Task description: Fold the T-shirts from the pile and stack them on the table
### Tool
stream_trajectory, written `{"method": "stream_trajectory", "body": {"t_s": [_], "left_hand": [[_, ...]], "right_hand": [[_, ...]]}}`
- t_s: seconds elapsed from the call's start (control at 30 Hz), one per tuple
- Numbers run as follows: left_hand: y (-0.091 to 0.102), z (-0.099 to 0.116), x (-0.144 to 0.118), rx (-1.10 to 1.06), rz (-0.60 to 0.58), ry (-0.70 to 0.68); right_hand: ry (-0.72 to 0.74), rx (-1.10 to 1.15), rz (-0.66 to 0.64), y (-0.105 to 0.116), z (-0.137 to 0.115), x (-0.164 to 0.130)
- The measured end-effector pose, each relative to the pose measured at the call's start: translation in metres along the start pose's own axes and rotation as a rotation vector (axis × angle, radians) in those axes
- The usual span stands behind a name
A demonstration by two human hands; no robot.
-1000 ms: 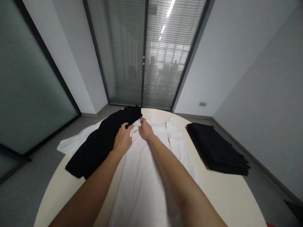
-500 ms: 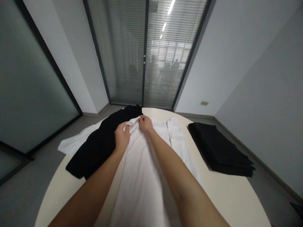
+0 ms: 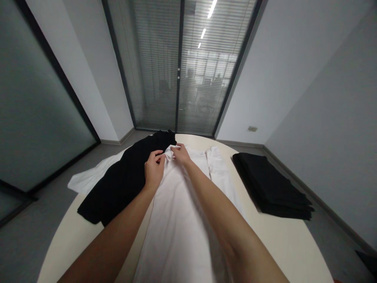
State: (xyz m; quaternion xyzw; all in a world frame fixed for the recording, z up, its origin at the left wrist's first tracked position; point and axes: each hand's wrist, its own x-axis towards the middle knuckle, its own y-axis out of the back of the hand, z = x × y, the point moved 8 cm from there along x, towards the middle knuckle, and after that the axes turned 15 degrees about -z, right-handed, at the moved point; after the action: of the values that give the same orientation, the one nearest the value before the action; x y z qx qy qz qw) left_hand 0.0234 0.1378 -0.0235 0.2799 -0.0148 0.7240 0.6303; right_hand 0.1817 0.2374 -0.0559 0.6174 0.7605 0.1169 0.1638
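A pair of white trousers (image 3: 176, 220), as it seems, lies lengthwise on the table, the waist end away from me and the lower end running out of view. My left hand (image 3: 154, 169) pinches the bunched cloth at the far left corner of the waist. Close beside it, my right hand (image 3: 180, 155) grips the same edge between thumb and fingers. A small fold of white cloth stands up between the two hands. My right forearm crosses over the middle of the garment and hides part of it.
On the left, black clothing (image 3: 118, 184) lies across the table (image 3: 282, 243), with a white garment (image 3: 91, 175) under it hanging past the edge. A stack of folded black clothes (image 3: 271, 184) sits at the right. Beyond stands a glass partition (image 3: 159, 98) with blinds.
My left hand has shifted slightly right, and its fingers have moved along the waist edge toward my right hand. The cloth between them is bunched more tightly.
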Motion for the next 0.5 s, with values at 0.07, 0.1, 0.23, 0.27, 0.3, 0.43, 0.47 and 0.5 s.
{"method": "stream_trajectory", "body": {"t_s": [0.07, 0.1, 0.23, 0.27, 0.3, 0.43, 0.47, 0.5], "left_hand": [[0.0, -0.002, 0.0, 0.008, 0.001, 0.001], [0.0, -0.003, 0.0, 0.012, 0.0, 0.0], [-0.002, -0.004, -0.001, 0.027, -0.023, -0.003], [-0.003, -0.004, -0.002, 0.032, -0.036, -0.002], [-0.004, -0.004, -0.002, 0.039, -0.054, 0.0], [-0.012, -0.005, -0.005, 0.153, -0.148, 0.026], [-0.013, -0.004, -0.006, 0.222, -0.164, 0.032], [-0.015, -0.003, -0.007, 0.298, -0.178, 0.032]], "right_hand": [[-0.103, 0.01, -0.015, 0.004, 0.005, -0.006], [-0.152, 0.018, -0.037, 0.004, 0.007, -0.009], [-0.277, 0.188, -0.243, -0.01, 0.005, -0.022], [-0.284, 0.235, -0.286, -0.013, 0.003, -0.024], [-0.281, 0.267, -0.307, -0.015, 0.0, -0.026], [-0.219, 0.276, -0.238, -0.005, -0.005, -0.023], [-0.202, 0.269, -0.215, -0.001, -0.006, -0.021], [-0.187, 0.259, -0.194, 0.002, -0.006, -0.02]]}}
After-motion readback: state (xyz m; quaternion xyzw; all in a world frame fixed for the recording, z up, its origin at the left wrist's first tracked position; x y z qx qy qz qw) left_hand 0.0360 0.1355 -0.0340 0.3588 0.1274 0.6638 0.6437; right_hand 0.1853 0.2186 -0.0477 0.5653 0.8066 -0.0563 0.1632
